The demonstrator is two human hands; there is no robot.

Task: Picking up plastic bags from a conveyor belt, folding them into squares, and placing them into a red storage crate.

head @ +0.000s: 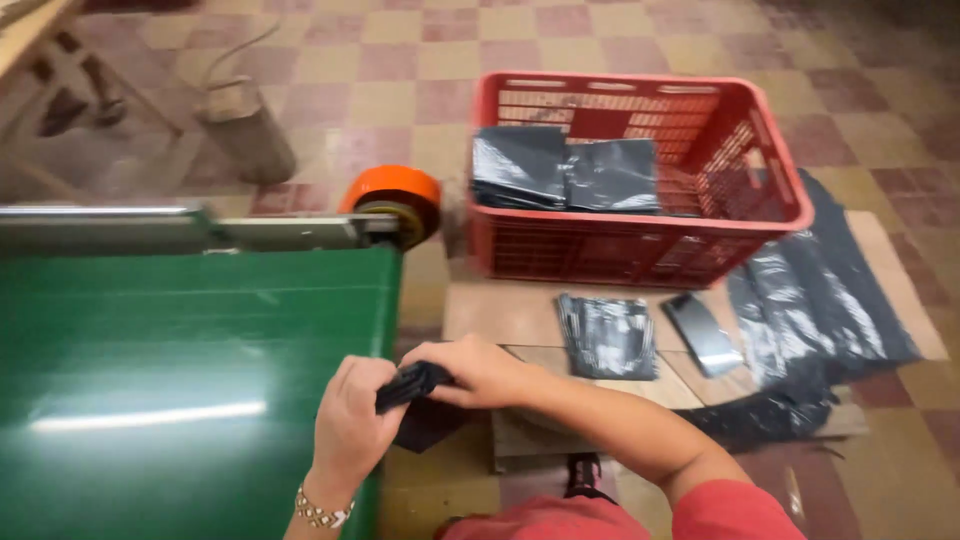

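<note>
My left hand and my right hand both grip a small bunched black plastic bag at the right edge of the green conveyor belt. A bead bracelet sits on my left wrist. Part of the bag hangs dark below my hands.
A red plastic crate with folded black bags stands on the floor ahead. Loose black bags and a larger black sheet lie on cardboard. An orange roller caps the belt's metal rail. A wooden post stands at the far left.
</note>
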